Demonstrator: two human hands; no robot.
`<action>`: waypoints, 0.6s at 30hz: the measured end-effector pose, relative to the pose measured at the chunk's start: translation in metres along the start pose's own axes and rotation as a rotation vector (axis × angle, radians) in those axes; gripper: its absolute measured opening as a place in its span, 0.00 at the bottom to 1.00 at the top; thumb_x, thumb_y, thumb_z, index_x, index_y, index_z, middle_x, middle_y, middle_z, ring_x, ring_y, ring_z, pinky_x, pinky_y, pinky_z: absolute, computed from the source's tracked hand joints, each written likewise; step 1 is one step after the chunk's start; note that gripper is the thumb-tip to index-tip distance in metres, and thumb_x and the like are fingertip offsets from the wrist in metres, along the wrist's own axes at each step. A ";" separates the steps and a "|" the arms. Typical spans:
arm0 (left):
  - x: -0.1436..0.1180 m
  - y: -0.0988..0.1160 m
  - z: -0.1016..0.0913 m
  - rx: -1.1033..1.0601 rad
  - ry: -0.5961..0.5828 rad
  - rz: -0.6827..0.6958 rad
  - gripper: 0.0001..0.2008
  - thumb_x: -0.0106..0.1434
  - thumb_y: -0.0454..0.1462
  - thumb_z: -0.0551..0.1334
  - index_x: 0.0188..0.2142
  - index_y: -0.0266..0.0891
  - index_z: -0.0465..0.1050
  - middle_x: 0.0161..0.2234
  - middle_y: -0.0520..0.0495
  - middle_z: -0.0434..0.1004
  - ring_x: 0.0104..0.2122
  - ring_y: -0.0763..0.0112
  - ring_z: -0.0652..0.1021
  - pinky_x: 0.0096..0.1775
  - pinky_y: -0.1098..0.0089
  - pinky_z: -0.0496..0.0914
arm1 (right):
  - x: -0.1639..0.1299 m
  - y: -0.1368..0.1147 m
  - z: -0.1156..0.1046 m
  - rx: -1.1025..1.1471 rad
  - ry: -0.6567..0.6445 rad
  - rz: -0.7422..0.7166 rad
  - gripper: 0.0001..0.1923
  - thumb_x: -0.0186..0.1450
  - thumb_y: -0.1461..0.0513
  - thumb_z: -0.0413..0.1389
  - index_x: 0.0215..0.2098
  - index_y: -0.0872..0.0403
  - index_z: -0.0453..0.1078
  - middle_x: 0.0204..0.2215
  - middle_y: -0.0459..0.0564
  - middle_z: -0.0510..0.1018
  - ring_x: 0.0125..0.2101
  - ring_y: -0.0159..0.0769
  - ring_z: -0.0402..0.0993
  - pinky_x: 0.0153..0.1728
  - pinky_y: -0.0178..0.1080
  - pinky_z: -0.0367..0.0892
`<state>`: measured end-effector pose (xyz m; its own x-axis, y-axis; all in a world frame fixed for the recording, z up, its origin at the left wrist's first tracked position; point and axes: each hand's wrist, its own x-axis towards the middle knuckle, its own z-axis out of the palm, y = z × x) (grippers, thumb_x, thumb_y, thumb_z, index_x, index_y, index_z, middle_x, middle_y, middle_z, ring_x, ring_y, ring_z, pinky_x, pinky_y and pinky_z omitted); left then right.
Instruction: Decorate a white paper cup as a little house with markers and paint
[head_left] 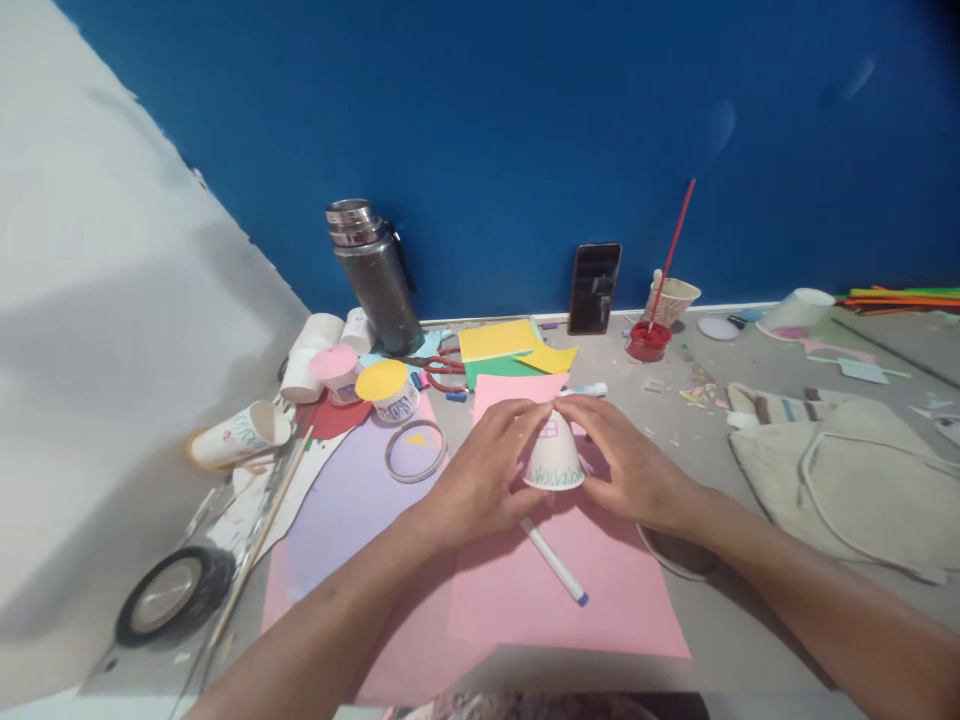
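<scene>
- Grey tabletop (720, 630), near left corner: a black round roll of tape (214, 580) lies flat; a thin wooden stick (264, 530) runs beside it, away from the near edge.
- Tabletop, near edge, middle: a rectangular pink paper sheet (570, 625) lies flat. On it lies a white marker with a blue end (555, 560), that end pointing to the near edge.
- Beyond the marker, above the pink sheet: a small white paper cup (553, 460), wide rim down, bearing a pink window drawing and green strokes along the rim. Whether it touches the sheet cannot be told.
- Left hand (484, 465): fingers and thumb clamped on the cup's left side, fingertips near its narrow end, thumb by the rim.
- Right hand (637, 465): fingers and thumb clamped on the cup's right side, index fingertip at the narrow end.
- Toward the left edge: a purple paper sheet (337, 520), with a thin grey ring (417, 479) at its far end.
- Toward the right edge: a beige cloth bag with a white cord (870, 490).
- Beyond the ring: a yellow-topped white cup (386, 382) and a pink-topped white cup (335, 365), just beside each other.
- Far edge, left to right: a dark metal flask (379, 290), an upright black phone (595, 290), and a red pot (648, 345) with a red stick (677, 245) rising from it.
</scene>
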<state>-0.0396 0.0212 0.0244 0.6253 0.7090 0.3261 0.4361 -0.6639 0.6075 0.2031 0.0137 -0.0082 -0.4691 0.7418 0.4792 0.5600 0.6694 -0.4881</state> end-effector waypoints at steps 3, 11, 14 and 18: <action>-0.001 -0.004 -0.001 0.054 0.070 0.064 0.38 0.61 0.32 0.69 0.69 0.47 0.59 0.64 0.37 0.68 0.65 0.47 0.71 0.65 0.47 0.70 | 0.000 0.000 -0.002 -0.006 0.024 -0.013 0.42 0.65 0.64 0.62 0.73 0.46 0.54 0.67 0.61 0.70 0.67 0.56 0.67 0.65 0.61 0.69; -0.001 -0.018 -0.005 -0.047 0.452 -0.119 0.33 0.60 0.31 0.65 0.63 0.49 0.62 0.62 0.41 0.64 0.64 0.52 0.71 0.60 0.49 0.74 | 0.010 0.002 -0.037 0.070 0.009 0.396 0.15 0.68 0.59 0.59 0.52 0.49 0.77 0.46 0.52 0.86 0.43 0.45 0.83 0.45 0.46 0.79; 0.000 -0.017 -0.003 -0.218 0.479 -0.228 0.32 0.58 0.34 0.68 0.61 0.49 0.63 0.63 0.41 0.63 0.64 0.51 0.72 0.61 0.47 0.74 | 0.010 0.000 -0.039 0.132 -0.094 0.461 0.09 0.70 0.58 0.56 0.43 0.49 0.79 0.37 0.48 0.87 0.36 0.41 0.83 0.40 0.44 0.76; 0.003 -0.012 -0.002 -0.462 0.395 -0.304 0.34 0.56 0.35 0.70 0.60 0.48 0.62 0.64 0.40 0.67 0.66 0.50 0.72 0.66 0.45 0.68 | 0.009 -0.002 -0.032 0.117 -0.110 0.457 0.19 0.66 0.58 0.60 0.55 0.48 0.76 0.48 0.51 0.86 0.42 0.45 0.83 0.45 0.48 0.76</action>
<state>-0.0448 0.0317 0.0192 0.1969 0.9399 0.2789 0.1789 -0.3141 0.9324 0.2193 0.0180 0.0203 -0.2654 0.9567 0.1197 0.6477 0.2689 -0.7129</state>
